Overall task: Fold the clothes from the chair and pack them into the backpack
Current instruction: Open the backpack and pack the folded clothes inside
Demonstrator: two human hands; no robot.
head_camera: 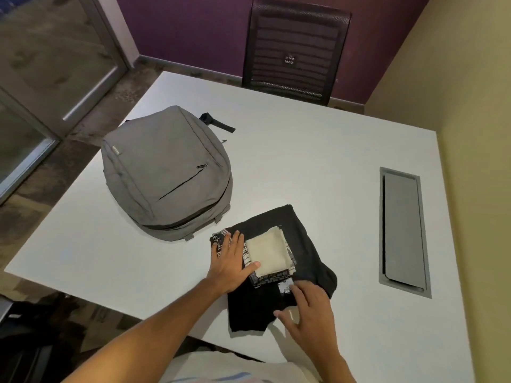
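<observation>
A grey backpack (166, 172) lies flat and zipped on the white table (304, 161), at the left. Near the front edge lies a folded black garment (309, 244), with a folded black-and-white printed garment (265, 280) and a small cream cloth (268, 252) stacked on it. My left hand (229, 258) presses flat on the left side of the stack, thumb touching the cream cloth. My right hand (307, 310) rests with spread fingers on the black garment's near right part, next to a white label. A black mesh chair (296, 48) stands behind the table.
A grey cable hatch (403, 230) is set into the table at the right. A glass door and floor lie to the left. A yellow wall borders the table's right side, and a dark chair (22, 341) sits at the lower left.
</observation>
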